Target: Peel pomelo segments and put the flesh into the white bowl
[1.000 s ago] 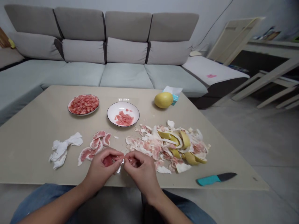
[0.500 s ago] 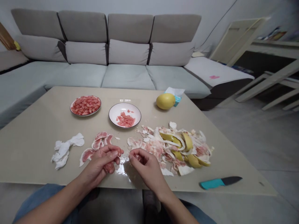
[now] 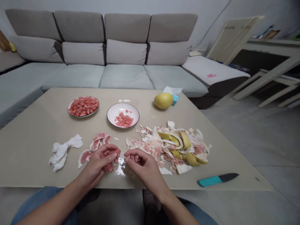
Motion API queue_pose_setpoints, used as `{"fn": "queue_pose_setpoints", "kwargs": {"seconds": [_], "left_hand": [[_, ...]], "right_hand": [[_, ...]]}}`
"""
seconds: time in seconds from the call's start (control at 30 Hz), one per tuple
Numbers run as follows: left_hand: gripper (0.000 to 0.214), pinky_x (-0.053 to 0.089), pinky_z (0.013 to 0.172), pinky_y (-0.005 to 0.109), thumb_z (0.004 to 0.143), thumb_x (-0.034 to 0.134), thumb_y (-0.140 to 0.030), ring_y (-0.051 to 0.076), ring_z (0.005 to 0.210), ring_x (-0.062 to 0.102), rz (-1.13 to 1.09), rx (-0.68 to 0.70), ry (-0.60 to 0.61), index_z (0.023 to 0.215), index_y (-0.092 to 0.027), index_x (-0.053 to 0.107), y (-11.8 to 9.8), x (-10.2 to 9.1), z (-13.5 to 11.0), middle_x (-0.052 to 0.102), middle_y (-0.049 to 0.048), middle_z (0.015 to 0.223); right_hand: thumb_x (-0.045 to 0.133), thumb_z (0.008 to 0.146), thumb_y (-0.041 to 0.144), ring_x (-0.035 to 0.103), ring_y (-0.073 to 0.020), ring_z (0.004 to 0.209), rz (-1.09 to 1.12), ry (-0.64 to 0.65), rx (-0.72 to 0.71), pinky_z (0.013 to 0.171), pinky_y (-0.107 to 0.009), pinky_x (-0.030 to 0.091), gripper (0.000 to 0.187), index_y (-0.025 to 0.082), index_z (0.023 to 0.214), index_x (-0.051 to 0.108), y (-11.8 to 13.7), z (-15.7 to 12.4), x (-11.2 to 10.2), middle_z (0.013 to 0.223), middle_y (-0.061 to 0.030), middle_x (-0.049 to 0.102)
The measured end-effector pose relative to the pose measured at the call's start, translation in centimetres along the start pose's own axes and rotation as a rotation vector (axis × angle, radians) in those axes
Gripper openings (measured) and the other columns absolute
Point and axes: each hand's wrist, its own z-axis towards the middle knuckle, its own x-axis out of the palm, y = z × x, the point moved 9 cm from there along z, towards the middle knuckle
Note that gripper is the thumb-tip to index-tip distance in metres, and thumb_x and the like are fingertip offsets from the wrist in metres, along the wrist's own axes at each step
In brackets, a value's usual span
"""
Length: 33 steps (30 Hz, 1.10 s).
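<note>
Moved: hands that met on one segment a second ago have drawn apart, and a wet patch of tabletop shows between them.
Head view, left hand: lower centre of the frame, fingers closed round a pink segment, resting near the front edge.
Right hand: just right of it, fingers curled in to the thumb. Whether a scrap of skin is pinched there cannot be told.
Segment: in the left hand, just below the loose segments.
Around: tissue to the left, peel heap to the right, full plate and sparse plate above, whole fruit beyond, knife at lower right.
Doing it well: probably a light grip so the pulp is not crushed, and the skin pulled low along the flesh from a torn edge. Juice looks likely to make the fingers slip.
</note>
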Motion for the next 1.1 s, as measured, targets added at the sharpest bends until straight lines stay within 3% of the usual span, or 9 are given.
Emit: {"fn": "queue_pose_setpoints", "kwargs": {"seconds": [0.2,0.4,0.57,0.73,0.83,0.93,1.1], "left_hand": [[0.024,0.042,0.044,0.014,0.072,0.077,-0.027,0.008,0.06,0.053,0.11,0.028,-0.03,0.089,-0.016,0.064,0.0,-0.1,-0.2,0.063,0.0015,0.079],[0.03,0.044,0.044,0.018,0.068,0.079,-0.032,0.01,0.059,0.053,0.227,0.065,-0.033,0.089,-0.016,0.066,-0.3,0.0,-0.2,0.064,0.0033,0.081],[0.024,0.04,0.043,0.016,0.072,0.075,-0.032,0.011,0.061,0.056,0.174,0.021,0.087,0.084,-0.018,0.059,-0.1,1.3,-0.4,0.063,0.0027,0.086],[0.032,0.035,0.043,0.015,0.076,0.072,-0.03,0.006,0.054,0.054,0.221,-0.059,0.106,0.104,-0.019,0.062,0.6,1.2,-0.6,0.064,0.0023,0.084],[0.026,0.04,0.051,0.015,0.077,0.073,-0.027,0.008,0.06,0.059,0.185,-0.09,0.112,0.099,-0.016,0.065,1.1,1.1,-0.7,0.066,0.0031,0.077],[0.023,0.047,0.062,0.018,0.076,0.074,-0.023,0.01,0.066,0.061,0.068,-0.096,0.111,0.096,-0.015,0.066,1.3,1.3,-0.7,0.067,0.0038,0.076],[0.02,0.051,0.064,0.018,0.074,0.076,-0.02,0.01,0.07,0.063,-0.046,-0.084,0.05,0.092,-0.015,0.067,0.7,0.6,-0.5,0.064,0.0017,0.08]], "right_hand": [[0.071,0.072,0.037,0.035,-0.0087,0.052,0.133,-0.023,0.064,0.048,-0.021,0.028,0.023,0.017,0.083,0.068,-0.6,-0.1,0.9,0.058,0.0062,0.042],[0.066,0.076,0.03,0.039,-0.0092,0.051,0.037,-0.056,0.02,0.048,-0.021,0.03,0.014,0.017,0.071,0.065,0.0,-0.4,1.0,0.056,0.0048,0.048],[0.058,0.083,0.022,0.046,-0.0114,0.055,-0.225,-0.132,-0.232,0.052,-0.023,0.034,0.016,0.018,0.068,0.061,2.1,-1.2,0.5,0.063,0.0013,0.054],[0.049,0.088,0.014,0.051,-0.016,0.067,-0.521,-0.18,-0.584,0.061,-0.027,0.035,0.014,0.018,0.077,0.055,4.0,-2.8,1.3,0.07,-0.0023,0.056],[0.045,0.089,0.011,0.049,-0.0173,0.065,-0.663,-0.212,-0.72,0.059,-0.028,0.034,0.014,0.018,0.081,0.054,4.4,-3.6,2.0,0.07,-0.0037,0.055],[0.043,0.09,0.012,0.048,-0.0178,0.062,-0.748,-0.241,-0.773,0.056,-0.028,0.033,0.016,0.018,0.079,0.052,4.5,-3.9,2.3,0.067,-0.0037,0.053],[0.043,0.089,0.011,0.05,-0.018,0.066,-0.717,-0.191,-0.708,0.059,-0.028,0.035,0.015,0.019,0.08,0.051,3.8,-3.5,2.2,0.07,-0.0043,0.054]]}}
